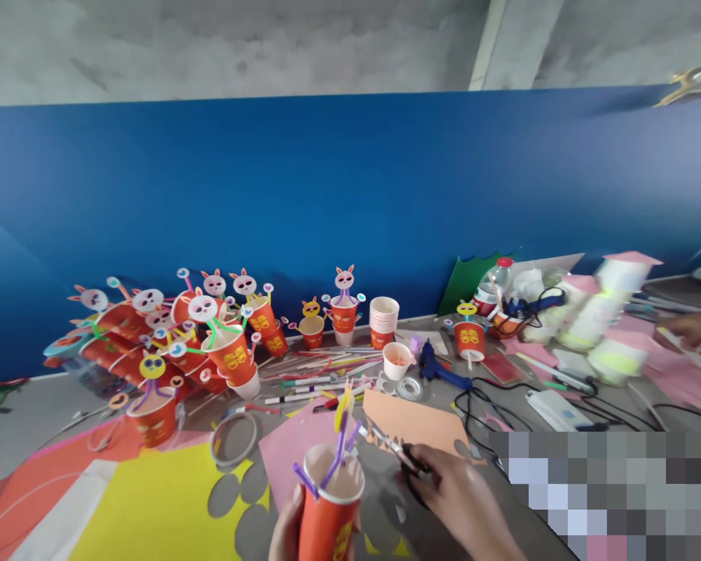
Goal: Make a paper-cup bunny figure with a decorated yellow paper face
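My left hand [287,523] is wrapped round a red paper cup [325,523] with gold print, held upright at the front. Purple pipe-cleaner-like stems [334,460] rise from inside the cup and bend over its rim, with a yellow cutout [344,409] on top. Just right of the cup, my right hand [444,483] grips black-handled scissors [412,461]. The scissor blades point up and left, over the edge of a peach paper sheet [420,413]. A pink sheet [292,444] lies behind the cup.
Decorated red cups [234,354] with animal faces crowd the back left. A cup stack [384,318], a blue glue gun [441,368] and black cables [484,405] lie behind. Yellow paper [152,499] with round holes covers the front left. Another person's hand [692,327] shows at far right.
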Demonstrator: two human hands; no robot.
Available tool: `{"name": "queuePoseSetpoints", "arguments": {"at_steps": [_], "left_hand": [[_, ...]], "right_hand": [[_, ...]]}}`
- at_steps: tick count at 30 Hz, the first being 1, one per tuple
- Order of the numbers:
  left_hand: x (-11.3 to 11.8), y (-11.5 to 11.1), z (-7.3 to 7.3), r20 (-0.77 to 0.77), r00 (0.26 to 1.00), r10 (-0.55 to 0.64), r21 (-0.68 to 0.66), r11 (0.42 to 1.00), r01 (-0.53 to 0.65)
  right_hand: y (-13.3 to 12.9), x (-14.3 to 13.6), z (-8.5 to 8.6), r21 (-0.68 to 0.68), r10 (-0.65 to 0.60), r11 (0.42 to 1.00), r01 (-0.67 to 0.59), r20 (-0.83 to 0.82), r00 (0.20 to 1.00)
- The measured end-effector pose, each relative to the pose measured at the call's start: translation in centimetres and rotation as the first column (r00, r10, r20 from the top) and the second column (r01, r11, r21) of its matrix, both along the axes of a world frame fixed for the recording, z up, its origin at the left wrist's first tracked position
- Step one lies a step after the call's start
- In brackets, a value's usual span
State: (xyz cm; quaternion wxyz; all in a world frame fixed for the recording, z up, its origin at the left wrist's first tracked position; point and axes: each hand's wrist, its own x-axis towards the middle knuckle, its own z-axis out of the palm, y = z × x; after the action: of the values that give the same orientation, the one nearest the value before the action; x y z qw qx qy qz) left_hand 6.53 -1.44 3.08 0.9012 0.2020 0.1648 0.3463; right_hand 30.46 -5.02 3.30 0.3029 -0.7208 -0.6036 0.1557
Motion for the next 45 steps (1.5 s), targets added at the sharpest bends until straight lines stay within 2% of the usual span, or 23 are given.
{"name": "queuePoseSetpoints", "arguments": {"at_steps": [4,7,10,13,16,18,22,25,28,32,35,37,39,41,43,45], "left_hand": [[-0.2,0.2,-1.1,-0.032,0.999,0.026,0.087,0.996,-0.023],[-0.1,0.3,-1.5,-0.037,0.997,0.064,0.135,0.989,-0.058],[-0.1,0.1,-1.6,-0.073,0.991,0.113,0.118,0.988,-0.104],[-0.1,-0.2,-1.7,-0.169,0.957,0.235,0.099,0.970,-0.221],[-0.2,-0.5,-1.8,-0.255,0.859,0.444,0.248,0.889,-0.385],[-0.3,-0.5,-1.7,-0.300,0.775,0.556,0.406,0.810,-0.423],[-0.2,-0.6,-0.9,-0.343,0.693,0.634,0.626,0.704,-0.335],[-0.4,-0.7,-0.2,-0.359,0.686,0.633,0.679,0.682,-0.273],[-0.5,-0.9,0.1,-0.383,0.683,0.622,0.706,0.674,-0.217],[-0.7,-1.2,-0.1,-0.383,0.663,0.643,0.730,0.651,-0.209],[-0.8,-1.2,-0.1,-0.384,0.644,0.661,0.734,0.642,-0.221],[-0.9,-1.2,0.1,-0.379,0.628,0.680,0.756,0.619,-0.214],[-0.9,-1.1,0.5,-0.365,0.613,0.701,0.798,0.574,-0.181],[-0.9,-1.1,1.0,-0.347,0.603,0.718,0.846,0.517,-0.130],[-0.8,-1.2,1.4,-0.332,0.601,0.728,0.879,0.470,-0.084],[-0.7,-1.4,1.7,-0.322,0.601,0.732,0.894,0.444,-0.061]], "right_hand": [[-1.4,0.7,-1.9,-0.052,-0.009,0.998,0.019,0.187,0.982],[-1.7,0.4,-2.0,-0.110,-0.011,0.993,0.039,0.246,0.969],[-1.4,0.0,-1.7,-0.141,-0.037,0.987,0.082,0.297,0.954],[-1.1,-0.3,-1.7,-0.115,-0.024,0.991,0.070,0.361,0.932],[-1.0,-0.2,-1.8,-0.098,0.031,0.995,0.005,0.366,0.930],[-1.1,-0.1,-1.9,-0.091,0.056,0.996,-0.026,0.342,0.938],[-1.0,0.1,-1.7,-0.125,0.073,0.991,-0.035,0.314,0.947],[-0.5,0.3,-1.1,-0.194,0.099,0.980,-0.044,0.283,0.954],[-0.1,0.5,-0.2,-0.250,0.140,0.965,-0.085,0.213,0.967],[-0.1,1.2,0.7,-0.279,0.205,0.946,-0.164,0.127,0.970],[0.0,1.6,1.2,-0.202,0.223,0.956,-0.214,0.021,0.975],[0.4,1.6,2.1,-0.106,0.239,0.962,-0.252,-0.123,0.963],[1.2,1.1,3.6,0.014,0.270,0.960,-0.281,-0.327,0.906],[2.1,0.3,5.5,0.120,0.308,0.949,-0.291,-0.547,0.779],[3.0,-0.8,7.2,0.196,0.352,0.933,-0.300,-0.666,0.657],[3.8,-2.1,8.2,0.194,0.395,0.901,-0.388,-0.736,0.550]]}}
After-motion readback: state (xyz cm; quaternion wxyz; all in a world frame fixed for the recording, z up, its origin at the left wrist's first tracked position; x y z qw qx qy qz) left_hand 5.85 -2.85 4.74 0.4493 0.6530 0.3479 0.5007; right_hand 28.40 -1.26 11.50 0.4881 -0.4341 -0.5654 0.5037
